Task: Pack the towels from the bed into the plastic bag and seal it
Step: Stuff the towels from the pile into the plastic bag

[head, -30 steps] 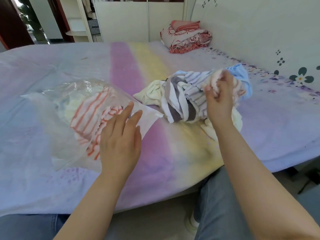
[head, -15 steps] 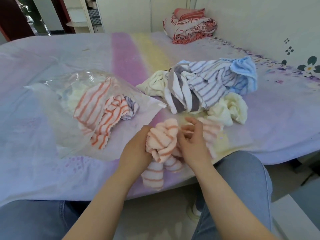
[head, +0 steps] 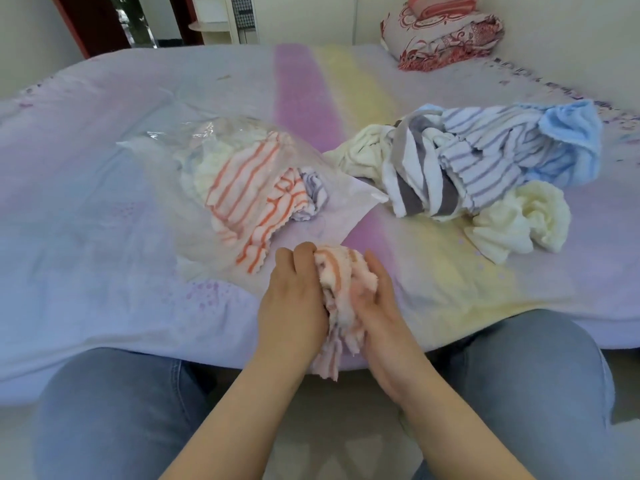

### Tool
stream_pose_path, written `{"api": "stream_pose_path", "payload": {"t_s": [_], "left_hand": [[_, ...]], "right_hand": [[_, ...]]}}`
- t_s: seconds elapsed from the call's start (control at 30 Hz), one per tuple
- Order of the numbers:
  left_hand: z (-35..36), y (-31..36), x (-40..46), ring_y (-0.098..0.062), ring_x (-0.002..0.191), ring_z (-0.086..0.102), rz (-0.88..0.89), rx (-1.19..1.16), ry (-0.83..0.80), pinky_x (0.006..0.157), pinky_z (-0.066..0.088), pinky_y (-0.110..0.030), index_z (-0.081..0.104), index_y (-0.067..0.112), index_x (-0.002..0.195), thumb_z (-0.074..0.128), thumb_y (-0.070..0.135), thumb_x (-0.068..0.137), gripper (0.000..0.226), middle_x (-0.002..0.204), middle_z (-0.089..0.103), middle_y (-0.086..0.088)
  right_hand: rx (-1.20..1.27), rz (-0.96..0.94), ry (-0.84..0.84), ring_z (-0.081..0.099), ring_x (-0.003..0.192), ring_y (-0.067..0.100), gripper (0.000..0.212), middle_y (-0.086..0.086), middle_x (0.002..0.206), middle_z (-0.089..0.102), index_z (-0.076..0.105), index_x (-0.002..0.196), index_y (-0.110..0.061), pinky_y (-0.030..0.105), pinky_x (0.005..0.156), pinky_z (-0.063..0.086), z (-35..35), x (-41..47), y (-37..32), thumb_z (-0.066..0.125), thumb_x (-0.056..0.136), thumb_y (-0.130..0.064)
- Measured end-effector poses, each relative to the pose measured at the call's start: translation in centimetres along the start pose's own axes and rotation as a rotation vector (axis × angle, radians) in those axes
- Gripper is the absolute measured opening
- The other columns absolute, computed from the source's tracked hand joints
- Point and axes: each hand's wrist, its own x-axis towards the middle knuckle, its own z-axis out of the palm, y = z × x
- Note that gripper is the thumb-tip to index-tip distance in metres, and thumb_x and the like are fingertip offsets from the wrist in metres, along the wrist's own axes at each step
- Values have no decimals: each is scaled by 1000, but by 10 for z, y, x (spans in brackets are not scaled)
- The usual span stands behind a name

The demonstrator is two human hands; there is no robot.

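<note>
A pink-and-white striped towel [head: 337,289] is bunched between my left hand [head: 294,299] and my right hand [head: 375,306], near the bed's front edge. Both hands press it from either side. Just beyond them lies the clear plastic bag [head: 207,247], its mouth facing right, with an orange-striped towel [head: 249,195] and other pale towels inside. To the right a heap of towels rests on the bed: grey-striped [head: 422,181], blue-striped [head: 491,157], light blue [head: 568,140] and cream [head: 519,220].
The bed [head: 104,202] has a pastel sheet with pink and yellow bands. A folded red-patterned quilt [head: 440,32] sits at the far right by the wall. My knees in jeans [head: 114,410] are below the bed's edge.
My right hand pulled the pink-striped towel from the heap toward me. My left hand left the bag and joined it. Both hands have since squeezed the towel into a tighter bundle.
</note>
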Motion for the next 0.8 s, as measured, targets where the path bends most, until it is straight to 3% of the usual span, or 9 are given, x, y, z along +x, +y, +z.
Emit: {"api": "stream_pose_path", "payload": {"t_s": [0.07, 0.1, 0.17, 0.27, 0.37, 0.43, 0.5, 0.67, 0.8], "left_hand": [[-6, -6, -5, -23, 103, 54, -19, -163, -162, 76, 49, -35, 45, 21, 124, 48, 23, 85, 39, 118, 45, -3], [-13, -9, -7, -18, 116, 50, -30, -302, -292, 92, 48, -33, 42, 28, 132, 52, 16, 82, 52, 127, 43, 2], [-25, -22, -13, -3, 126, 47, -62, -632, -452, 102, 45, -22, 44, 39, 134, 58, 10, 77, 65, 138, 47, 12], [-31, -51, -24, -3, 92, 67, -330, -867, -127, 75, 54, -17, 73, 33, 93, 64, 22, 86, 16, 95, 74, 15], [-20, -71, -29, -9, 55, 61, -629, -750, -105, 46, 48, -21, 71, 17, 71, 54, 45, 96, 41, 57, 66, 6], [-11, -74, -25, -7, 47, 60, -717, -737, -206, 41, 45, -21, 71, 16, 83, 45, 54, 96, 49, 54, 66, 7], [-5, -77, -18, -6, 44, 61, -733, -716, -234, 39, 45, -19, 69, 17, 91, 39, 57, 97, 50, 56, 69, 7], [5, -77, -5, -6, 43, 61, -670, -666, -187, 40, 45, -19, 68, 10, 96, 32, 42, 104, 49, 69, 72, 0], [7, -76, -3, -4, 38, 54, -615, -546, -86, 44, 43, -18, 66, 8, 71, 33, 30, 105, 52, 51, 62, 2]], "right_hand": [[-184, -100, 112, 53, 123, 3, 60, -10, 134, 55, 38, 138, -29, 14, 96, 45, 15, 2, 8, 67, 86, -36], [-237, -119, 214, 56, 119, 14, 45, 2, 128, 59, 48, 131, -16, 20, 97, 47, 17, 9, 6, 64, 90, -20], [-400, -149, 326, 62, 105, 19, 23, 6, 110, 65, 59, 109, -17, 32, 96, 49, 12, 25, -4, 62, 88, -8], [-460, -400, 303, 61, 92, -2, 31, -11, 97, 64, 56, 100, -28, 21, 81, 49, 10, 46, -23, 63, 83, -3], [-652, -623, 218, 45, 126, 14, 56, 11, 132, 47, 44, 132, -23, 22, 105, 36, 31, 66, -21, 63, 81, -10], [-1054, -493, 30, 17, 144, 24, 78, 15, 154, 19, 21, 149, -28, 28, 116, 20, 39, 82, -12, 62, 82, -30], [-1340, -307, -207, -2, 148, 28, 76, 10, 161, 0, 12, 152, -31, 38, 120, 10, 38, 89, -1, 55, 89, -43], [-1399, -441, -269, 16, 144, 29, 43, 4, 157, 22, 39, 143, -31, 39, 116, 21, 33, 93, 0, 37, 100, -29], [-1448, -280, -511, 23, 143, 26, 40, 5, 158, 21, 44, 141, -25, 35, 111, 28, 52, 115, -8, 38, 101, -23]]}}
